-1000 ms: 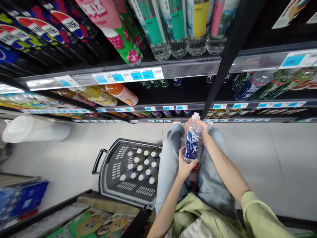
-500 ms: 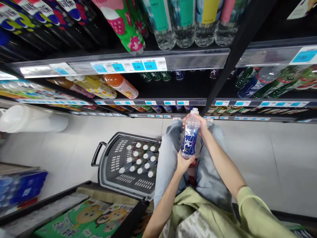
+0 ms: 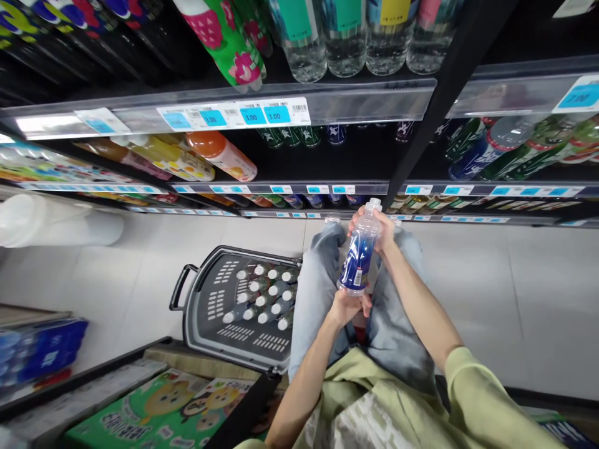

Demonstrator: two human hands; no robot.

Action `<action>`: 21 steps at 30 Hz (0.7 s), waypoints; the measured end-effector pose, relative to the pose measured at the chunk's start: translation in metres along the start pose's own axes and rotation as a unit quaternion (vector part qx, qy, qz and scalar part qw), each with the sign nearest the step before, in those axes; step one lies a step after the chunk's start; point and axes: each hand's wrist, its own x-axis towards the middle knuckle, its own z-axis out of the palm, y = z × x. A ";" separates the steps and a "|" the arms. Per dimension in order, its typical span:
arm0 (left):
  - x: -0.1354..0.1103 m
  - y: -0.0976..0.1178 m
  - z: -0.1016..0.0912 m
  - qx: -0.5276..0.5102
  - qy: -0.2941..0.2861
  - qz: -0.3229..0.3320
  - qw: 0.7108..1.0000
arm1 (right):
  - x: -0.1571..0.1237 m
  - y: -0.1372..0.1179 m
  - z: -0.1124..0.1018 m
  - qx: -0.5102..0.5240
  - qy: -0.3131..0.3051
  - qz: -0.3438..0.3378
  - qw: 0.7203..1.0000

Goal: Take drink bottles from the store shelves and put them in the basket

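A clear drink bottle (image 3: 359,252) with a blue label and white cap is held tilted above my knees, cap end toward the shelves. My right hand (image 3: 384,232) wraps round its upper part just below the cap. At the bottle's base my left hand (image 3: 347,307) cups the bottom end, its fingers curled beneath it. The label's side with a white barcode patch now faces up. To the left of my legs, a grey shopping basket (image 3: 219,333) holds several white-capped bottles (image 3: 264,299) standing upright in rows.
Shelves of drinks rise in front, with a price-tag rail (image 3: 234,115) along the edge. A white bucket (image 3: 60,221) lies at the left on the tiled floor (image 3: 154,262). Green packages (image 3: 154,405) sit low at the left, and blue-wrapped packs (image 3: 51,352) stand beyond them.
The bottle has turned about its long axis, so the barcode side shows instead of the white logo. My left hand's fingers have shifted at the base. The view has tilted slightly.
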 end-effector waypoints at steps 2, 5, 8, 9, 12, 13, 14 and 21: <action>-0.002 -0.003 -0.001 0.015 -0.004 0.002 1.000 | -0.001 -0.001 0.002 0.002 -0.004 0.005 1.000; -0.001 -0.006 0.000 0.007 0.006 0.029 1.000 | -0.001 -0.002 0.002 0.015 0.000 0.014 1.000; 0.003 -0.003 0.006 -0.041 -0.014 0.055 0.998 | 0.000 -0.004 0.000 0.011 0.002 0.015 1.000; 0.005 -0.002 0.009 -0.058 -0.016 0.061 0.996 | 0.000 -0.004 -0.001 0.003 -0.002 0.015 1.000; 0.010 0.001 0.018 -0.111 0.022 0.069 0.991 | 0.002 -0.002 -0.005 -0.022 -0.012 0.005 1.000; 0.012 0.000 0.021 -0.133 0.049 0.073 0.987 | 0.002 -0.001 -0.007 -0.028 -0.010 0.001 1.000; 0.013 -0.001 0.022 -0.155 0.079 0.079 0.982 | 0.003 0.001 -0.008 -0.033 -0.004 -0.001 0.999; 0.027 -0.022 0.016 -0.165 0.128 0.143 0.967 | 0.011 0.013 -0.009 -0.076 0.057 0.008 0.995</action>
